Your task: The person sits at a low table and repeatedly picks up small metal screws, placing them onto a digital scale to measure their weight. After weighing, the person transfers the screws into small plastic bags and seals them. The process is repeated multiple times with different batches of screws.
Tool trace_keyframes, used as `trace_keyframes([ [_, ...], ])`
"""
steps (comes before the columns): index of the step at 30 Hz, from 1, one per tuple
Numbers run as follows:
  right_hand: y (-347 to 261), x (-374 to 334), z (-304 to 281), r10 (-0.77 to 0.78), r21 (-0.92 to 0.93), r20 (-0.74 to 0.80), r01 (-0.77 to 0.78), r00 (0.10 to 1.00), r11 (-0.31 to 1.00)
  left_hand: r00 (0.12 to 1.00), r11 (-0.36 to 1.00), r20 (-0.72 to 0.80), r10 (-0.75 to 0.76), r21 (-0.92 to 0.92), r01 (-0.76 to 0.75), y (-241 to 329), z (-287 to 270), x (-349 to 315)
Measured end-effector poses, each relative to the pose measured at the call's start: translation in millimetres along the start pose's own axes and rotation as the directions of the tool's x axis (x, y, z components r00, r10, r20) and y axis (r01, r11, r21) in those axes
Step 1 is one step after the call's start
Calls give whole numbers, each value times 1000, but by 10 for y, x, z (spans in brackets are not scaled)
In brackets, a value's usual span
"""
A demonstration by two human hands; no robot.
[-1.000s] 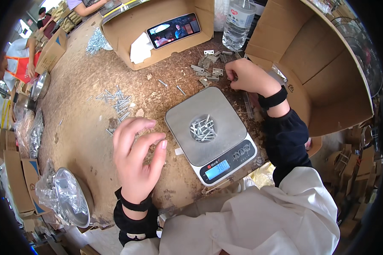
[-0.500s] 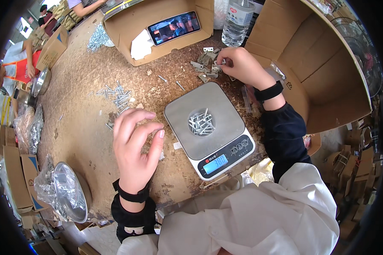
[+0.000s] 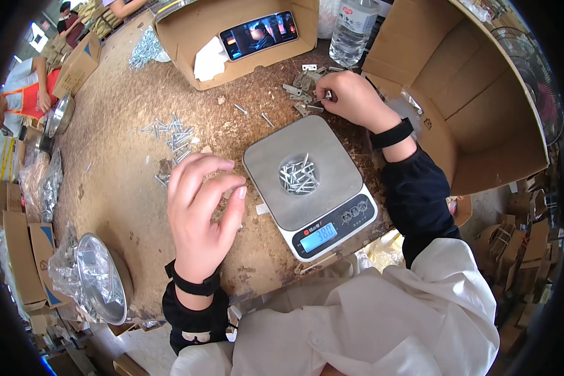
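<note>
Worn surface (image 3: 116, 188), scale (image 3: 266, 153) bearing screws (image 3: 299, 177). At its one o'clock, right hand (image 3: 351, 97) over metal pieces (image 3: 296, 92), grasp unclear; at nine, left hand (image 3: 199, 219) loosely curled, fingers empty

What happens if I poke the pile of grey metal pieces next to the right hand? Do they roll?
The grey metal pieces look flat-sided, so they'd probably slide, not roll. They're heaped loosely, so the pile might spread. Their straight edges and metal look suggest they're stiff.
</note>
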State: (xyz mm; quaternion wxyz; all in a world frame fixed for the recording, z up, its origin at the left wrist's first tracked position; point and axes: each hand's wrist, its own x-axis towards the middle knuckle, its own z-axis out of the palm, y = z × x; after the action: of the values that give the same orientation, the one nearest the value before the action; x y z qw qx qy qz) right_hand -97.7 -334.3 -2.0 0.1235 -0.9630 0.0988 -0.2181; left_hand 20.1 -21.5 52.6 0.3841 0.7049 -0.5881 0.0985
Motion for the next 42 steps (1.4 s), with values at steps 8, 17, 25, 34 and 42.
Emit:
trace_keyframes([
  [8,-157,7,-331,56,234,-27,-48,998,971,999,999,-38,34,27,-33,-91,18,-8],
  [17,-963,-123,-671,-359,446,27,310,933,840,999,999,-38,35,7,-35,-132,41,-7],
  [25,-1022,-177,-608,-433,540,125,305,893,784,999,1000,-37,20,-16,-21,-106,20,-5],
  [34,-972,-342,-1190,-87,397,-28,90,996,913,999,998,-30,38,-55,-40,-62,33,2],
  [42,-383,-896,-1113,293,-234,105,-263,950,936,994,990,-1,111,-89,-110,39,63,-32],
])
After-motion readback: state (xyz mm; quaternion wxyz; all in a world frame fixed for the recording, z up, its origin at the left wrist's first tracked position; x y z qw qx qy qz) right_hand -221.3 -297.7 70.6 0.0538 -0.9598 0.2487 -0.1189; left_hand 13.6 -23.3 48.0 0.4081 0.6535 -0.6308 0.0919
